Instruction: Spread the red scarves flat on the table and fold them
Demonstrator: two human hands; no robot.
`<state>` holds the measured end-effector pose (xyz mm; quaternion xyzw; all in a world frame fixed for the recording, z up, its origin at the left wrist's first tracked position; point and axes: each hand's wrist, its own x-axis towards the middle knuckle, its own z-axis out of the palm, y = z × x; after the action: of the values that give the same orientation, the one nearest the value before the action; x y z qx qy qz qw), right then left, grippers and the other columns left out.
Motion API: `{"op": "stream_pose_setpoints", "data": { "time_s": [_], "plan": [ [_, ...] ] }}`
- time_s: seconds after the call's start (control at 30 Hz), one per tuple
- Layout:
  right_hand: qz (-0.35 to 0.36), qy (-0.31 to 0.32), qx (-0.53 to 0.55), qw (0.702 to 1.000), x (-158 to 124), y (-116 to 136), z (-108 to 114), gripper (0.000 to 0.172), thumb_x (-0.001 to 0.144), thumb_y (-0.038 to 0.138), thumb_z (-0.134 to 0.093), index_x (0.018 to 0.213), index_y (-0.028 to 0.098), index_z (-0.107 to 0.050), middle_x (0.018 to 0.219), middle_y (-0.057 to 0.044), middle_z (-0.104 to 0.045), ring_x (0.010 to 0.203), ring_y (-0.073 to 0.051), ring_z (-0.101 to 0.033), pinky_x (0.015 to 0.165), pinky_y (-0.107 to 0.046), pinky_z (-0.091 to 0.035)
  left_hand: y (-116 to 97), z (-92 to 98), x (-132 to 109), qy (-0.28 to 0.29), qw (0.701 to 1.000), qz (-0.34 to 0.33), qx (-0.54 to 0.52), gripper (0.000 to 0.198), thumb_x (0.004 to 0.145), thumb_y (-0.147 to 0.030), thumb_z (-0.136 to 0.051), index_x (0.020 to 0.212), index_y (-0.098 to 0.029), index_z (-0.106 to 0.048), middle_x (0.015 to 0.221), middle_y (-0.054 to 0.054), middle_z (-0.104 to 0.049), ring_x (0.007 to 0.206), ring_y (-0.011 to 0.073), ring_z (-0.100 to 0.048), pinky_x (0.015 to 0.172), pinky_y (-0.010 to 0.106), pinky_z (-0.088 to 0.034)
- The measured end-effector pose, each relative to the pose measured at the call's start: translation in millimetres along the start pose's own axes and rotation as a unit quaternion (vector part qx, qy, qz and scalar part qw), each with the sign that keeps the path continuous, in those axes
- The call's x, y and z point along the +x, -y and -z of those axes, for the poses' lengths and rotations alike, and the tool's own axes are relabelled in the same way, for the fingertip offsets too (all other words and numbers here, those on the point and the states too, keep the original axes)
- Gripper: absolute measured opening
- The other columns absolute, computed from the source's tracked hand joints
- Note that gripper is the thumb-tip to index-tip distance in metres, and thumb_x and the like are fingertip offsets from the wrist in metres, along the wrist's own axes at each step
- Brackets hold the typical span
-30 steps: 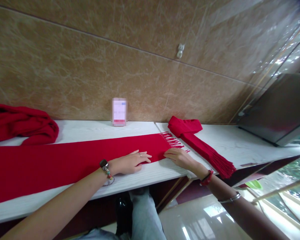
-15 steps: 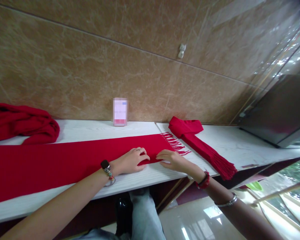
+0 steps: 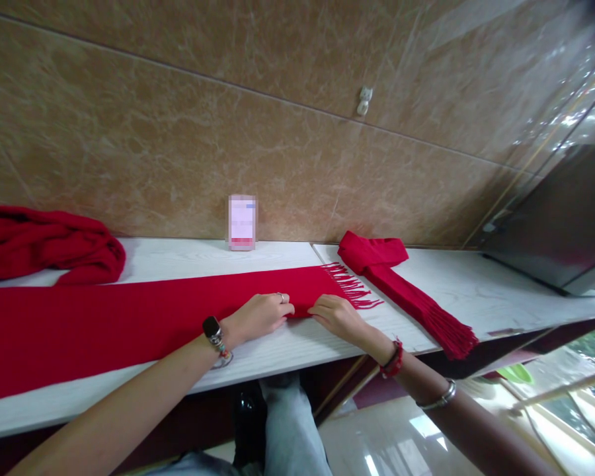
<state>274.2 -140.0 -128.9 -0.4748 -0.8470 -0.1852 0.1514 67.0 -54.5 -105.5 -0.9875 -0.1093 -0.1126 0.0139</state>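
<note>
A long red scarf (image 3: 129, 324) lies spread along the white counter, its fringe at the right end. At its near edge, my left hand (image 3: 262, 317) pinches the cloth, fingers curled and a ring on one of them. Just to the right, my right hand (image 3: 337, 316) grips the same edge close to the fringe, thumb and fingers together. A short stretch of scarf edge shows between the two hands. The fingertips partly hide the cloth they hold. Right of the fringe lies a second red scarf (image 3: 401, 291), folded, its own fringe near the counter's front edge.
A bunched red knitted cloth (image 3: 54, 244) sits at the back left. A phone (image 3: 242, 223) leans on the brown tiled wall (image 3: 178, 145). At the right end of the white counter (image 3: 476, 284) stands a dark box-like appliance (image 3: 550, 218). My legs are below the front edge.
Both hands have closed from loosely bent fingers into pinches on the scarf's near edge. The edge between them is slightly gathered. The view has shifted a little.
</note>
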Motion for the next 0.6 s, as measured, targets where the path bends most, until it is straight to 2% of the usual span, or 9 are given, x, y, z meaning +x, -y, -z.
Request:
{"op": "stream_pose_setpoints", "data": {
  "time_s": [0.2,0.43,0.6],
  "plan": [
    [-0.002,-0.017,0.012,1.0,-1.8,1.1,0.0,0.021,0.084,0.012,-0.044,0.073,0.017,-0.062,0.07,-0.005,-0.059,0.066,-0.015,-0.051,0.061,-0.025,-0.042,-2.9,4.5,-0.1,0.023,0.999,-0.029,-0.007,0.022,0.081,-0.011,-0.047,0.096,-0.02,-0.059,0.09,0.002,-0.055,0.082,0.0151,-0.053,0.07,0.023,-0.041],
    [0.003,0.021,0.102,0.995,-13.6,-3.6,6.1,0.023,0.084,0.012,-0.042,0.093,0.018,-0.063,0.089,-0.006,-0.062,0.083,-0.015,-0.056,0.073,-0.027,-0.047,-0.5,6.6,-4.6,0.042,0.993,-0.048,-0.099,0.028,0.079,-0.021,-0.051,0.106,-0.02,-0.057,0.101,0.004,-0.054,0.096,0.0181,-0.049,0.086,0.029,-0.037],
    [-0.029,0.028,0.143,0.989,-17.2,-2.3,11.5,0.022,0.082,0.014,-0.044,0.095,0.017,-0.062,0.094,-0.008,-0.061,0.087,-0.016,-0.055,0.077,-0.029,-0.047,0.5,7.2,-5.1,0.065,0.987,-0.033,-0.144,0.028,0.089,-0.023,-0.034,0.106,-0.024,-0.056,0.117,0.002,-0.05,0.108,0.0169,-0.042,0.095,0.032,-0.03]
  ]
}}
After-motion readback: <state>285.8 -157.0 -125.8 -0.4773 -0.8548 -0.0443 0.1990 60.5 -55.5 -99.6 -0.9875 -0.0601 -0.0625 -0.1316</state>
